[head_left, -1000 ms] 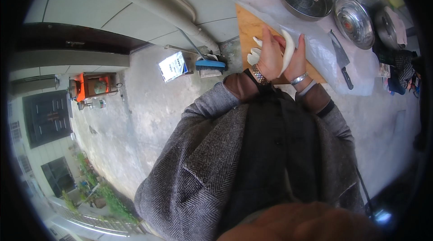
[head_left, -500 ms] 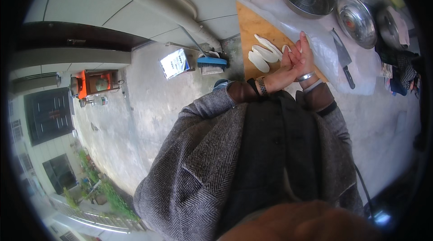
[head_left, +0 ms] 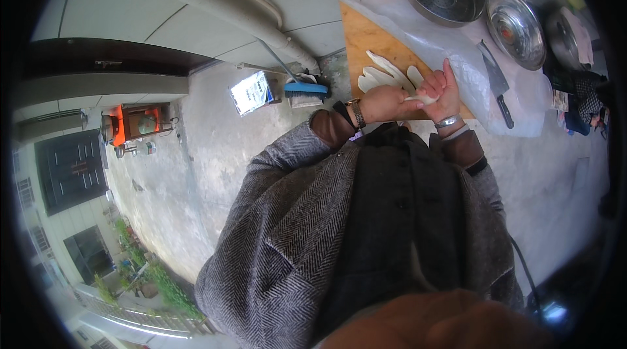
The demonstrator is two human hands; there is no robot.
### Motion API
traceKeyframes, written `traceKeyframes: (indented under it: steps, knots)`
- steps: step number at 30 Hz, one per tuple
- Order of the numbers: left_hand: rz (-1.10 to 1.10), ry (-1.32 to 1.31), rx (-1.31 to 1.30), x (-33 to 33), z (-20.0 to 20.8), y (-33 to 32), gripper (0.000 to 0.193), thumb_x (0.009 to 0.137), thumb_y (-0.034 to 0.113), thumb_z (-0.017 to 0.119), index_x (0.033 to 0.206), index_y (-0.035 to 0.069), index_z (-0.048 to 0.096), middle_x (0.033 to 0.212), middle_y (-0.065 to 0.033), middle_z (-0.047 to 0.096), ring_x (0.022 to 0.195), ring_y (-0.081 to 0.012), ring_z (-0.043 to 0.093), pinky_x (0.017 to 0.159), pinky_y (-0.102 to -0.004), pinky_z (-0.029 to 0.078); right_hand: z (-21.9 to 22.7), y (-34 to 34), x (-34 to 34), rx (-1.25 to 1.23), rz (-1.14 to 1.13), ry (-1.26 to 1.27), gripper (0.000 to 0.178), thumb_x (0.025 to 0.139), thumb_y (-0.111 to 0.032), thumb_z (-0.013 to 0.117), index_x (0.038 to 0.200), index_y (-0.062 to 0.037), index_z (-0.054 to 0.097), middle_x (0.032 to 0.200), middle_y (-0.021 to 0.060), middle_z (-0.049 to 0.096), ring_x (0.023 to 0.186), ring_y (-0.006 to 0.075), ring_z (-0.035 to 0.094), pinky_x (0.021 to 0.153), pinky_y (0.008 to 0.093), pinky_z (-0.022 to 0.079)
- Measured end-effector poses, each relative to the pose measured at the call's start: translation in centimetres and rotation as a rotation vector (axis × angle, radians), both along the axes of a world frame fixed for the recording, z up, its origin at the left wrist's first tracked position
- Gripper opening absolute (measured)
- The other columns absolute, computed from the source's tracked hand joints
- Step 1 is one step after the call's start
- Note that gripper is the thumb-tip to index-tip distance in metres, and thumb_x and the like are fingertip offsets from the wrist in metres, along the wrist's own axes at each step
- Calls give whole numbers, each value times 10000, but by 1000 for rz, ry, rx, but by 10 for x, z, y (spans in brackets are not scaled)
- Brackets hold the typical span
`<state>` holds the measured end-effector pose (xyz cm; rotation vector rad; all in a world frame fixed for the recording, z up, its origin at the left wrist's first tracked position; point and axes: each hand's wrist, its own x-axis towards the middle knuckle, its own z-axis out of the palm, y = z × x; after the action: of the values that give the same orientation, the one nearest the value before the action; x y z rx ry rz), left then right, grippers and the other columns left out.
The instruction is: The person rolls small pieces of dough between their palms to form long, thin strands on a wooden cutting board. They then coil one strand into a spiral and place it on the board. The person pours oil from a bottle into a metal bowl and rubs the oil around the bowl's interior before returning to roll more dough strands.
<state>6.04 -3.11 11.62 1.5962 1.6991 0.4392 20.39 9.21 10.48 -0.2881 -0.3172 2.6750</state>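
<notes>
fingers (head_left: 432, 82) of left hand (head_left: 385, 103), now farther left, and right hand (head_left: 442, 97) pinch a white piece (head_left: 423, 99)

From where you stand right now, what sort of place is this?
Probably a home's paved yard or covered outdoor area, used for preparing food. Green plants grow by a building across the bare concrete floor, while a kitchen knife lies on plastic sheeting.
</notes>
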Motion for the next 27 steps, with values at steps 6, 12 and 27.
traceKeyframes:
  steps: [6,12,27]
  knots:
    - [49,71,86,-25,-19,12,507,960,520,540,1008,28,651,902,-207,649,873,-387,644,767,-457,508,-35,13,8,157,-191,-334,312,954,-421,635,817,-149,571,772,-14,579,657,116,482,666,285,441]
    - [16,314,364,-94,-57,58,330,901,264,620,1187,98,612,1058,-165,592,1029,-376,573,866,-451,469,-61,37,0,505,-113,-686,385,893,-228,741,1219,-68,612,1001,28,645,852,137,589,712,254,463]
    - [142,443,379,-70,-112,44,470,860,119,597,1318,224,585,1377,-26,542,1342,-273,448,1078,-507,331,-106,21,27,1543,84,-1233,388,794,-165,710,1123,-7,579,974,129,645,943,285,621,837,377,511]
